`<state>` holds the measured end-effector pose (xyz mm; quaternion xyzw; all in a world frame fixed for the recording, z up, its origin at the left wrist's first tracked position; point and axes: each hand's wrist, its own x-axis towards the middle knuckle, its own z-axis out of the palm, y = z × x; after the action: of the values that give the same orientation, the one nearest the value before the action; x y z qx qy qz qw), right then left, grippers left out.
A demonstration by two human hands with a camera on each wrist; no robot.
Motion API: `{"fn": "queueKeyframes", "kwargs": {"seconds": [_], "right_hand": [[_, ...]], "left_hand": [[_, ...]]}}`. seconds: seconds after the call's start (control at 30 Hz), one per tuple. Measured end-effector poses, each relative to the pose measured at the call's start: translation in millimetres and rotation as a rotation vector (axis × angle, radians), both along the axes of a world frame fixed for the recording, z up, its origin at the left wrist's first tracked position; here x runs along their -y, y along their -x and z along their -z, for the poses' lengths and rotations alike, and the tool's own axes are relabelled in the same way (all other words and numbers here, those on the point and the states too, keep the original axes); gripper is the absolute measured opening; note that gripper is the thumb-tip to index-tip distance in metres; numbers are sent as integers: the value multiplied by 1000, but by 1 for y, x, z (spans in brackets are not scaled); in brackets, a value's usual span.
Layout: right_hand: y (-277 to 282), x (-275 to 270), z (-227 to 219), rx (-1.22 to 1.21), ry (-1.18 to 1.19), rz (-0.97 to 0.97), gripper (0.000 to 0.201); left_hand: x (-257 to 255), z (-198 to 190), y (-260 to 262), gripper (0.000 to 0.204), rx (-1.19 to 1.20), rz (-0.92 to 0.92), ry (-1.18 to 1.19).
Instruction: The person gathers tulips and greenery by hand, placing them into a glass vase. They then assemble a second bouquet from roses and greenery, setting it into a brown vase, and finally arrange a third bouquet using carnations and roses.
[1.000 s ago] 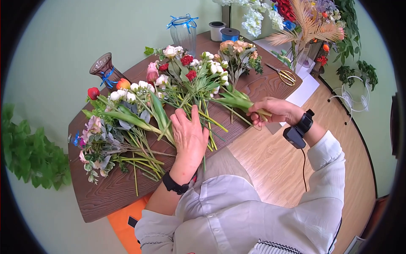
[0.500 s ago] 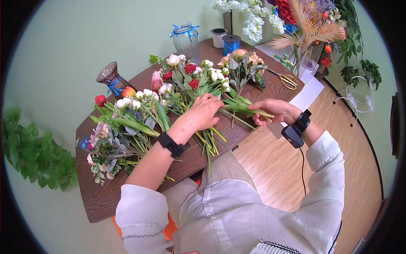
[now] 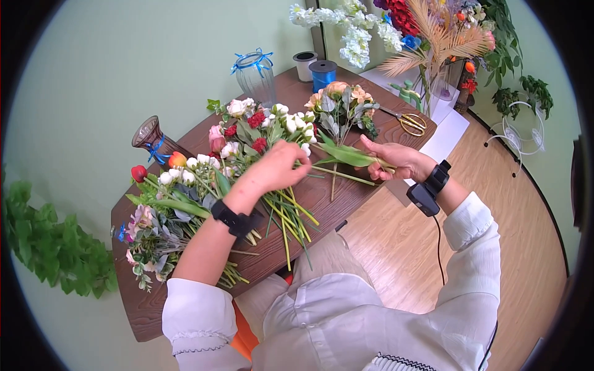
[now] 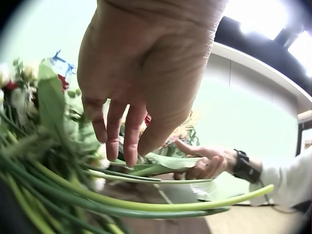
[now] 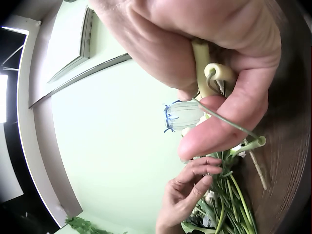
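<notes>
My right hand (image 3: 399,162) grips the pale green cut stems (image 5: 202,63) of a leafy tulip bunch, fingers curled round them; broad green leaves (image 3: 346,154) point left from it. A thin stalk crosses the fingers in the right wrist view. My left hand (image 3: 275,167) hangs over the middle flowers, fingers bent loosely downward and holding nothing in the left wrist view. Below it, green and yellow stems (image 3: 288,216) spread toward the table's front edge. Red carnations (image 3: 255,119) and white blooms (image 3: 297,122) lie behind this hand.
On the brown table (image 3: 145,312) stand a clear vase (image 3: 257,80), a brown vase (image 3: 150,137), a white spool (image 3: 305,65) and a blue ribbon spool (image 3: 323,75). Gold-handled scissors (image 3: 411,125) lie right of peach flowers (image 3: 337,89). Two tulips (image 3: 139,173) lie left.
My left hand has lifted off the stems and moved up and slightly left of where it was half a second ago. My right hand keeps its bunch, its thumb now raised more.
</notes>
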<state>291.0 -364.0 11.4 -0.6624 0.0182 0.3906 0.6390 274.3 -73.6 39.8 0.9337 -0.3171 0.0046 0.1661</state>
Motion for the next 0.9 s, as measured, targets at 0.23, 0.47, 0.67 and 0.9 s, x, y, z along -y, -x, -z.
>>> {"fn": "queueKeyframes", "kwargs": {"seconds": [0.23,0.47,0.67,0.9], "right_hand": [[8,-13,-48,55,70,-42,61],[4,-27,-75,21,24,-108,38],[-8,-26,-65,-149,-136,-120,31],[-51,-13,-3,-5,17,-204,44]], "left_hand": [[55,16,13,79,316,-17,-14],[76,1,18,95,618,-31,62],[73,18,-3,72,511,130,214],[69,27,1,35,414,186,313]]}}
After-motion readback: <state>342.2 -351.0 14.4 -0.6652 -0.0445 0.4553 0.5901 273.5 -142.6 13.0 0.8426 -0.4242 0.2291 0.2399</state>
